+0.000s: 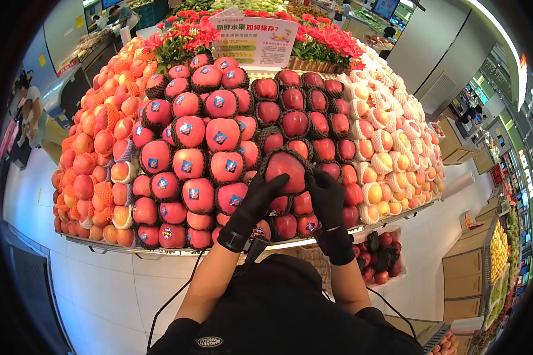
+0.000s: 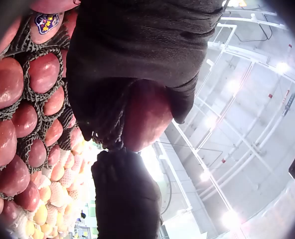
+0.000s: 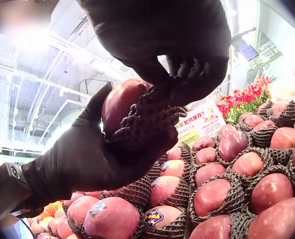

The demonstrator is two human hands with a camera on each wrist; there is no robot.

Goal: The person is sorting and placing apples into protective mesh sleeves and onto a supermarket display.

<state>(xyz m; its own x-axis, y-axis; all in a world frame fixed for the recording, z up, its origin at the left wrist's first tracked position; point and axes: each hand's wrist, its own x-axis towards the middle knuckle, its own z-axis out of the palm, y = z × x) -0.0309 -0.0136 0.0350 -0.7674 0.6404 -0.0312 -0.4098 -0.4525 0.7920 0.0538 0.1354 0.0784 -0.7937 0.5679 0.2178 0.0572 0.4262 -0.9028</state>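
Netted apples [image 1: 189,131] spread below and around the red apple [image 1: 285,170], with a printed sign [image 1: 254,38] beyond it. The red apple is held up between both hands: the left hand [image 1: 262,197] grips its left side, while the right hand [image 1: 327,198] pinches the dark net [image 3: 142,122] at its right. The right wrist view shows the left hand cupped beneath it, which the head view hides.

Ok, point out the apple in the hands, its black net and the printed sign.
Apple [image 1: 285,170]: head view, middle of its red skin.
Black net [image 3: 143,120]: right wrist view, on its mesh.
Printed sign [image 1: 254,42]: head view, middle of its face.
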